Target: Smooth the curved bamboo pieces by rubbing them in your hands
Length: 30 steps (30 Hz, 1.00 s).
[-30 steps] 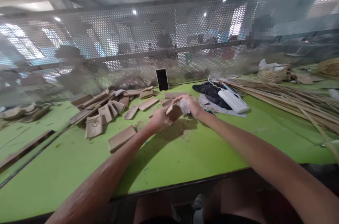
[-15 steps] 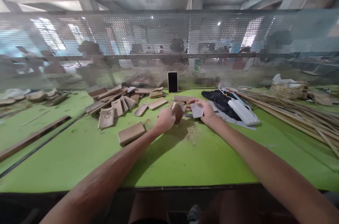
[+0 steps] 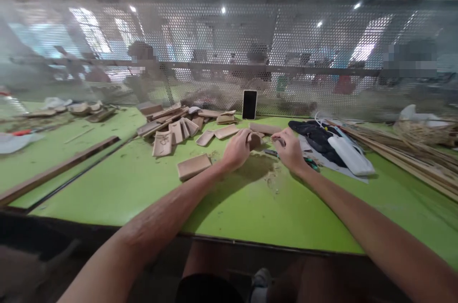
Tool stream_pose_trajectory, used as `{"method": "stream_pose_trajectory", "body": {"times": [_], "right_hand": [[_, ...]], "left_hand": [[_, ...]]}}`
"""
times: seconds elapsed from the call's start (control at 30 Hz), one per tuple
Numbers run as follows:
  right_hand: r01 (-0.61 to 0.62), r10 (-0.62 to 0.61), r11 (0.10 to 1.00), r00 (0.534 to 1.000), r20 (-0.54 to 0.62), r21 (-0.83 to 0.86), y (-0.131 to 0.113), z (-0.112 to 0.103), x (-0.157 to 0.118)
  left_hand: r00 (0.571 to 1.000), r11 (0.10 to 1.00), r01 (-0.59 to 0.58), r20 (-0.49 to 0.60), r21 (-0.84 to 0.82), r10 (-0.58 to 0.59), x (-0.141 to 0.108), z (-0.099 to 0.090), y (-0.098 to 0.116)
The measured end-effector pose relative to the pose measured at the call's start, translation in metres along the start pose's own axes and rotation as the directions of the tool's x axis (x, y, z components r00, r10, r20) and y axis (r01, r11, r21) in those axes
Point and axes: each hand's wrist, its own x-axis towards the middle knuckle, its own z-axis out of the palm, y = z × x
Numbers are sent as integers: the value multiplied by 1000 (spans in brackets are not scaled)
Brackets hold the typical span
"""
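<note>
- Head view, hands: left hand (image 3: 236, 149) is wrapped around a small brown wooden piece (image 3: 255, 140), fingers curled shut on it, just in front of the phone (image 3: 249, 104) that leans upright against the mesh screen (image 3: 322, 55).
- Right hand (image 3: 289, 150) sits just right of that piece, fingers bent and pinched on something thin and flat; what it is I cannot tell, since the hand hides most of it.
- Sawdust (image 3: 272, 180) lies on the green table (image 3: 232, 207) just below both hands.
- Doing it well, as I judge it: keep the wooden piece braced firmly in the left hand, low over the table, work with short, even strokes, and keep the thumb clear of the edge being worked.
- Head view, counts: one phone; one loose wooden slab (image 3: 193, 166) left of the left hand; a heap of wooden pieces (image 3: 175, 126) left of the phone, well over a dozen, too overlapped for an exact count.
- One white bottle (image 3: 350, 155) lies on a dark cloth (image 3: 315, 133) right of the phone; a bundle of long cane strips (image 3: 411, 155) runs further right, too many to count.
- One long wooden batten (image 3: 57, 169) lies far left of the phone.
- Behind the mesh screen, several people show, blurred; about four.
</note>
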Motion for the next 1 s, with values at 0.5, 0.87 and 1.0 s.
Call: {"method": "stream_pose_trajectory", "body": {"times": [0.5, 0.87, 1.0], "right_hand": [[245, -246, 969, 969, 14, 29, -9, 6, -7], [183, -181, 983, 969, 170, 7, -8, 9, -13], [158, -162, 987, 963, 214, 35, -12, 9, -13]], "left_hand": [[935, 943, -328, -161, -53, 316, -2, 2, -9], [985, 978, -167, -29, 123, 172, -3, -5, -3], [997, 995, -73, -13, 64, 74, -2, -6, -6]]}}
